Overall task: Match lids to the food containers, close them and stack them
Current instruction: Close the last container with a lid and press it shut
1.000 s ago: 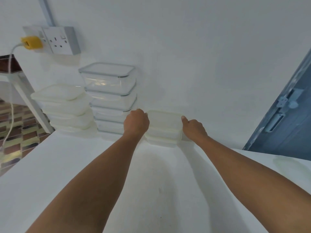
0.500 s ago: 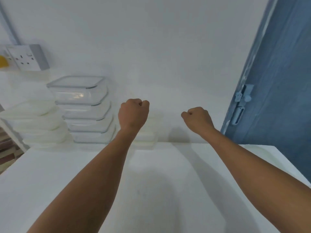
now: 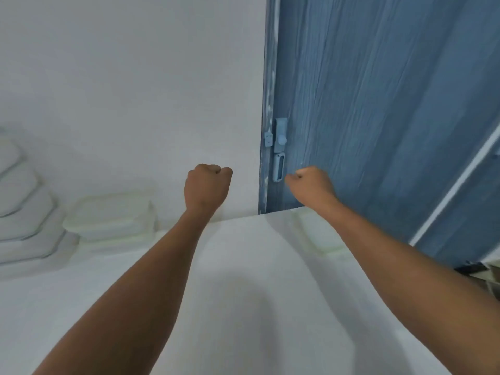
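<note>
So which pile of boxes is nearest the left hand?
The short milky-white pile against the wall. The taller clear pile stands farther from the left hand, cut off by the picture's left edge.

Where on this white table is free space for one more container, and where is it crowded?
Free: the middle of the table, between the left forearm and right forearm, up to the wall. Crowded: the left, where the frosted stack stands beside the clear stack. A pale lid occupies the right edge.
</note>
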Demonstrator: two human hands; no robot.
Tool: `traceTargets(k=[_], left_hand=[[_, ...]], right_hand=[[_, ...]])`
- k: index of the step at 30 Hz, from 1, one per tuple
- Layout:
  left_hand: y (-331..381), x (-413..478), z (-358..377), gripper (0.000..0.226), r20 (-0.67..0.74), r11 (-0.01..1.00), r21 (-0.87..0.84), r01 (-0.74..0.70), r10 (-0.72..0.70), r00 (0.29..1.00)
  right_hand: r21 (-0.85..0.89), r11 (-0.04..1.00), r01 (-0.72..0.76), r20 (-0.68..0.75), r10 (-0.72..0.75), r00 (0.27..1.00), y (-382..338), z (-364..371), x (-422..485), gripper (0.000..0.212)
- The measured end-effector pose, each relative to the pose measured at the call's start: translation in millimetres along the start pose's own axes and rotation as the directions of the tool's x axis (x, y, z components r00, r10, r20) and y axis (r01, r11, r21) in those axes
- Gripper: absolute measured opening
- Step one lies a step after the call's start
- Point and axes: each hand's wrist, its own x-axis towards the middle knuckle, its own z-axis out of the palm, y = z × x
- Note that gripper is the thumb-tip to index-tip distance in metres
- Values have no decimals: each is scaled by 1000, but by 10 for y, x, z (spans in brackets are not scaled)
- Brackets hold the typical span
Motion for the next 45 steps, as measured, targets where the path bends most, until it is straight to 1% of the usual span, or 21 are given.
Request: traceTargets(k=[7,11,15,17,18,19,20,21,22,23,24,25,26,27,28,30,32,35,37,40,45], left_hand=[[317,-210,771,46,179,1000,-8,4,-3,984],[427,-348,1054,42,237,997,-53,50,-36,971],[516,-629,1301,42,307,988,-96,125,-91,947],[563,-840,1398,42,386,971,-109,213,-156,909],[585,-979,1422,42,461,954,-100,283,-207,863],[602,-1138,1437,41,559,930,-70,361,-263,786],[611,-1334,1443,40,672,896,-12,443,-321,667],[594,-1533,1429,41,778,852,61,521,-368,510],[563,-1757,1430,44,862,802,136,581,-385,330],[521,-1981,1442,47,915,752,196,630,-371,157],[472,-2192,1454,49,945,698,237,676,-327,7],[439,-2387,1473,52,957,653,262,710,-270,-105],[415,-2550,1502,57,960,628,275,728,-217,-176],[411,-2673,1534,62,960,616,281,736,-183,-213],[430,-2756,1557,64,960,607,279,744,-166,-224],[507,-2822,1588,62,965,564,262,783,-168,-203],[579,-2812,1597,56,970,508,230,830,-187,-155],[599,-2763,1565,54,978,473,146,869,-201,-55],[562,-2726,1498,54,981,458,107,882,-194,-18],[455,-2665,1332,42,985,429,58,901,-171,18],[187,-2500,921,30,961,412,-28,911,-241,138]], right_hand=[[-36,993,-114,-28,113,993,753,-409,155,44],[-60,986,-154,-28,152,988,1067,-548,161,44],[-60,985,-164,69,168,983,1327,-689,129,42],[-141,979,-148,174,172,970,1448,-750,80,37],[-201,971,-128,236,175,956,1494,-775,48,34],[-250,962,-109,291,182,939,1531,-796,23,33],[-279,956,-93,338,188,922,1577,-808,-5,33],[-294,953,-68,382,182,906,1594,-795,-17,32],[-309,950,-39,423,174,889,1621,-784,-34,32],[-333,943,-4,459,166,873,1634,-769,-51,33],[-368,929,37,492,161,856,1631,-741,-67,36],[-405,912,73,518,162,840,1621,-715,-86,40],[-437,894,101,542,173,822,1611,-686,-99,44],[-462,878,124,564,183,806,1606,-658,-104,47],[-483,864,142,583,196,789,1605,-629,-104,49],[-517,838,176,613,219,759,1622,-580,-107,52],[-534,822,196,629,232,742,1636,-547,-123,54],[-529,816,234,649,212,730,1614,-532,-167,53],[-513,820,252,648,178,741,1572,-543,-194,52],[-497,825,270,627,125,769,1444,-565,-217,53],[-482,821,306,589,45,807,1089,-460,-290,51]])
